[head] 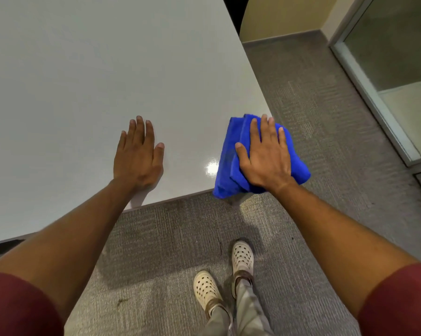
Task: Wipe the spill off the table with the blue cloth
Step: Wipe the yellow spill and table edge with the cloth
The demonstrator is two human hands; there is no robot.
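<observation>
A folded blue cloth [228, 163] lies on the near right corner of the white table [83, 81], partly hanging over both edges. My right hand [265, 156] presses flat on top of it, fingers spread. My left hand [138, 154] rests flat on the bare tabletop to the left, palm down, holding nothing. Just left of the cloth a bright glossy patch [211, 168] shines on the table; I cannot tell whether it is liquid or a light reflection.
Grey carpet [313, 117] surrounds the table's near and right edges. My feet in pale perforated shoes [242, 257] stand below the corner. A glass panel with a metal frame [384, 57] runs along the far right, next to a yellow wall.
</observation>
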